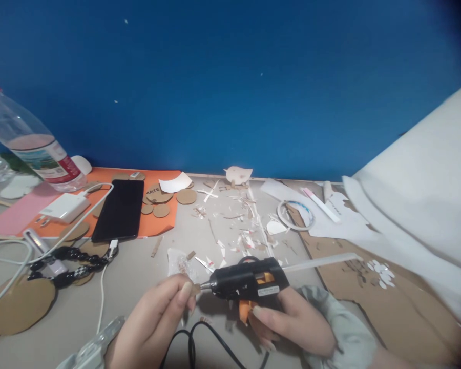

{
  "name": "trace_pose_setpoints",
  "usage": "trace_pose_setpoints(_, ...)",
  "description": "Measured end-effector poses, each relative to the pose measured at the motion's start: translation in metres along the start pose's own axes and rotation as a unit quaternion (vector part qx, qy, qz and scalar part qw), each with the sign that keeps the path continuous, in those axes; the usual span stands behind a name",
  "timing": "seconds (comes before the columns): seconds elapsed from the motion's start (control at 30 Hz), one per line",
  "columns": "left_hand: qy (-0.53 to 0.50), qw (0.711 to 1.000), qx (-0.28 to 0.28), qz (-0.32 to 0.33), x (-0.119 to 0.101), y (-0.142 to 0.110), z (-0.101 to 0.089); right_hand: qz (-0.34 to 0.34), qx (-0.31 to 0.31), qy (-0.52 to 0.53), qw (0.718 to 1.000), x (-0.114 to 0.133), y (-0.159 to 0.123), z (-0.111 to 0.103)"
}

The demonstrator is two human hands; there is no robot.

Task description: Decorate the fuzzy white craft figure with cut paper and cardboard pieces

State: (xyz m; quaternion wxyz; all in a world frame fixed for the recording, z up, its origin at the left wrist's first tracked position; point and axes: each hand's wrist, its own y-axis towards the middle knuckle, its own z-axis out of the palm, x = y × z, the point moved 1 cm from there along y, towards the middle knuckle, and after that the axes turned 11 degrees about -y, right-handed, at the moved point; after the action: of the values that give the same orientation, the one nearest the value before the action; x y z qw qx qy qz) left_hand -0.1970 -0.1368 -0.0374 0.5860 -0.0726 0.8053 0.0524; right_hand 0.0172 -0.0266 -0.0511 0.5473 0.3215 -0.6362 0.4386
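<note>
My right hand (292, 323) is wrapped round a black glue gun (246, 282) with an orange trigger; its clear glue stick (322, 262) juts out to the right. The gun's metal nozzle points left and touches a small brown cardboard piece (195, 289). That piece is pinched between the thumb and fingers of my left hand (153, 323). The gun's black cord (192, 343) loops down between my hands.
A black phone (119, 210) on a white cable lies on an orange sheet (159, 225) with cardboard discs (161, 210). Left stand a plastic bottle (30, 143), a white charger (64, 207) and black beads (69, 266). Paper scraps (246, 225), a tape ring (295, 215) and white paper (426, 205) lie beyond.
</note>
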Motion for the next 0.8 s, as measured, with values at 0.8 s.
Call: trace_pose_setpoints(0.8, -0.011, 1.000, 0.003, -0.008, -0.0037, 0.0015, -0.0007, 0.012, -0.007, 0.004, 1.000, 0.0059, 0.0007, 0.0019)
